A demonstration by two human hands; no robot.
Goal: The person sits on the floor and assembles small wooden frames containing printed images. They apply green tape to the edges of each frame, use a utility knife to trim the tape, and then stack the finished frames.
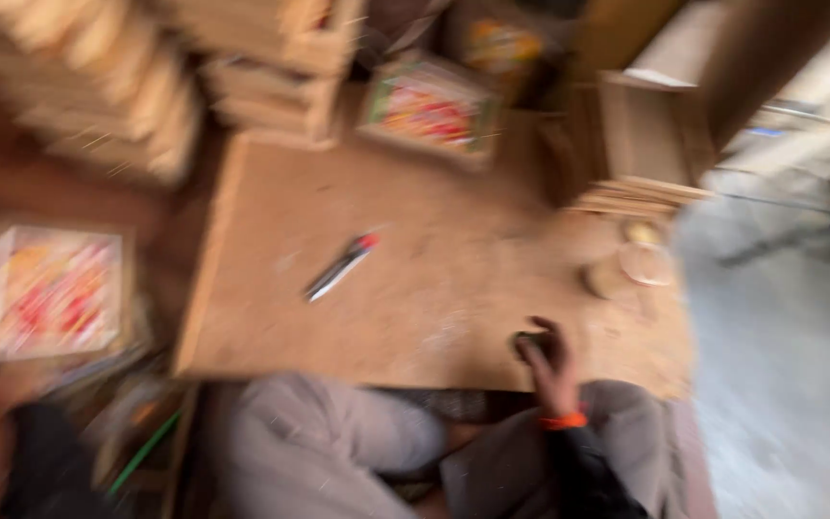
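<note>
My right hand [551, 365] rests at the near edge of the dusty wooden tabletop [415, 288], fingers curled around a small dark lump [527, 342]; blur hides more. A slim pen [339, 267] lies well apart.

- The tabletop [434, 288] looks like matt, dusty brown wood.
- The pen-like tool [340, 267] looks smooth, metal-grey with a red plastic tip.
- The stacked frames [98, 86] far left look like pale bare wood.

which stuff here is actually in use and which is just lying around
In use:
- right hand
- small dark thing it grips, too blurred to name
- board it rests on

Lying about:
- pen
- printed box at left
- printed box at the back
- round lids
- wood strips
</note>
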